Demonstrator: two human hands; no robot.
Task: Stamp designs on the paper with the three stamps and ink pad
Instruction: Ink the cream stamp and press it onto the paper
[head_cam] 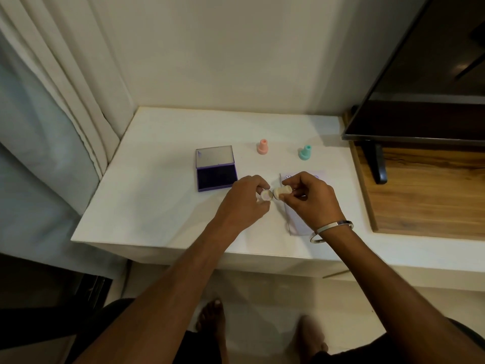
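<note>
A cream-white stamp is held above the surface, lying on its side with its long axis running left to right. Its wider stamping end is turned to the left, toward a small round white cap, and its handle end is turned to the right. The stamp is pinched by the right hand, whose fingers are curled over its top while the thumb is set beneath it. The cap is gripped by the left hand, the fingers being bent round its rim, with its open side facing the stamp. Cap and stamp are seen just beside each other; whether they touch cannot be told. A silver bangle is worn on the right wrist.

Beneath the right hand a sheet of paper is laid flat on the surface, with small round purple prints visible near its far edge. To the left of the hands a purple ink pad is set open, its lid raised at the far side and its dark pad exposed. A pink stamp is stood upright beyond the hands, and a teal stamp is stood upright to its right, well apart from it. A dark television screen is placed on a wooden top at the right, and a pale curtain hangs at the left.
</note>
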